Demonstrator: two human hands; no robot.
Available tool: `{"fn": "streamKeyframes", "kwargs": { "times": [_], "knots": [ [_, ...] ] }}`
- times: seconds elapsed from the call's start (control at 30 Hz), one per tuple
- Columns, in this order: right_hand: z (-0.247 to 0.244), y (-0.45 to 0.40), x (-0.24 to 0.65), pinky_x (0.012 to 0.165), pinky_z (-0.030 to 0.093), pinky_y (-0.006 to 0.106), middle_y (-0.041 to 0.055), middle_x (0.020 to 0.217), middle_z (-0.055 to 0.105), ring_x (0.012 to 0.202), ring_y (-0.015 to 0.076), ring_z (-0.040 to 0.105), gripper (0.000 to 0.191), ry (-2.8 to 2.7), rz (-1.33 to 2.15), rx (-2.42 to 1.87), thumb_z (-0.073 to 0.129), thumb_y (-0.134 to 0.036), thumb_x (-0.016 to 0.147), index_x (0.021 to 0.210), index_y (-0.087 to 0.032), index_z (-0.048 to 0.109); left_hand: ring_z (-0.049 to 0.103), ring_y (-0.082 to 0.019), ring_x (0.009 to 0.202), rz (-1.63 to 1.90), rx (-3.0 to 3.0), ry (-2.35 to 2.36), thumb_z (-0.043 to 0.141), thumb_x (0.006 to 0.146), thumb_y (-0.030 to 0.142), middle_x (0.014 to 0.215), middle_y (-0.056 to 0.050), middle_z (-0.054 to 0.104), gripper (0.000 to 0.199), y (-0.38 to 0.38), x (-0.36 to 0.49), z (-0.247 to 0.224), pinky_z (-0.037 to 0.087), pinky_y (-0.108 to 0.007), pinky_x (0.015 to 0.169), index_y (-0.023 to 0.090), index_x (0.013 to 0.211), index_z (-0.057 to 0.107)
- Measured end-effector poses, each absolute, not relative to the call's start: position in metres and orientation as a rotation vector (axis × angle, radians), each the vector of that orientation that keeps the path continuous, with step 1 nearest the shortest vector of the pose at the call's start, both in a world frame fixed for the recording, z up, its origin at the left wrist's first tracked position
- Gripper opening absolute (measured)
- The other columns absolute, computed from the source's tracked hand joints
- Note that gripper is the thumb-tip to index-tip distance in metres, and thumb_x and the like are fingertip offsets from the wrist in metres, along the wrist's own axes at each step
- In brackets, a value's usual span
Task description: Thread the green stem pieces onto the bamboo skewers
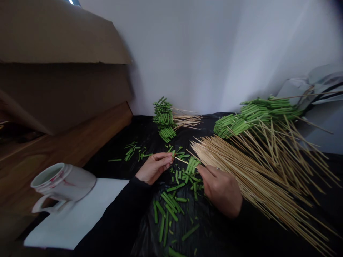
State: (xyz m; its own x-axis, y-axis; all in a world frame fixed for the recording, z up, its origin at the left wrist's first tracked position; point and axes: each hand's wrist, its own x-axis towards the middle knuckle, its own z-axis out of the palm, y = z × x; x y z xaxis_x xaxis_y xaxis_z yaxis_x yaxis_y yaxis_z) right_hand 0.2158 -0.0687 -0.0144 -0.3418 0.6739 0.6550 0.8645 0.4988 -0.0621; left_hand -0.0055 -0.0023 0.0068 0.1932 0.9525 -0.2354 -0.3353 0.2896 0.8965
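Note:
My left hand point(155, 167) pinches a short green stem piece point(173, 153) between thumb and fingers. A thin wooden skewer point(180, 160) runs from that piece toward my right hand point(222, 189), whose fingers are closed around it. Beside the right fingertips, several green pieces point(192, 165) sit side by side in a row. Loose cut stems point(170, 205) lie below and between the hands on black plastic. To the right of my right hand spreads a large bundle of bare skewers point(241, 171).
Skewered green stems are stacked by the wall point(164, 119) and at the right point(257, 114). A white mug point(71, 182) stands on white paper point(77, 217) at the left. Behind it are a wooden board point(80, 139) and a cardboard box point(64, 32).

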Motion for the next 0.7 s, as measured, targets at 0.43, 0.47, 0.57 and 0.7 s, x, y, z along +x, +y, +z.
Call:
{"fn": "streamKeyframes", "kwargs": {
  "times": [0.43, 0.47, 0.57, 0.7],
  "knots": [
    [-0.0127, -0.0697, 0.213, 0.055, 0.027, 0.03, 0.0012, 0.068, 0.059, 0.056, 0.0116, 0.048, 0.028, -2.082, -0.388, -1.216, 0.039, -0.012, 0.09, 0.101, -0.014, 0.065, 0.06, -0.008, 0.063, 1.018, 0.71, 0.835, 0.083, 0.061, 0.011, 0.069, -0.002, 0.066, 0.023, -0.0016, -0.0079, 0.0028, 0.049, -0.017, 0.06, 0.012, 0.081, 0.072],
    [-0.0126, -0.0699, 0.2127, 0.055, 0.027, 0.03, 0.0012, 0.068, 0.059, 0.056, 0.0116, 0.048, 0.028, -2.081, -0.389, -1.214, 0.039, -0.012, 0.09, 0.101, -0.014, 0.065, 0.059, -0.008, 0.062, 1.005, 0.7, 0.825, 0.082, 0.062, 0.011, 0.069, -0.002, 0.065, 0.022, -0.0012, -0.0083, 0.0023, 0.049, -0.018, 0.06, 0.012, 0.08, 0.071],
    [-0.0135, -0.0708, 0.2117, 0.056, 0.028, 0.03, 0.0011, 0.068, 0.059, 0.057, 0.012, 0.049, 0.028, -2.081, -0.381, -1.213, 0.04, -0.012, 0.09, 0.102, -0.014, 0.065, 0.057, -0.007, 0.06, 0.961, 0.668, 0.814, 0.08, 0.063, 0.01, 0.068, -0.002, 0.063, 0.02, -0.0004, -0.0091, 0.0014, 0.048, -0.018, 0.06, 0.012, 0.08, 0.07],
    [-0.0159, -0.0716, 0.2108, 0.056, 0.029, 0.03, 0.0007, 0.068, 0.059, 0.057, 0.0119, 0.049, 0.027, -2.077, -0.355, -1.208, 0.041, -0.012, 0.09, 0.103, -0.014, 0.065, 0.056, -0.007, 0.059, 0.932, 0.651, 0.824, 0.078, 0.065, 0.008, 0.066, -0.001, 0.061, 0.017, -0.0002, -0.0085, 0.0009, 0.048, -0.019, 0.059, 0.012, 0.078, 0.068]
  ]
}}
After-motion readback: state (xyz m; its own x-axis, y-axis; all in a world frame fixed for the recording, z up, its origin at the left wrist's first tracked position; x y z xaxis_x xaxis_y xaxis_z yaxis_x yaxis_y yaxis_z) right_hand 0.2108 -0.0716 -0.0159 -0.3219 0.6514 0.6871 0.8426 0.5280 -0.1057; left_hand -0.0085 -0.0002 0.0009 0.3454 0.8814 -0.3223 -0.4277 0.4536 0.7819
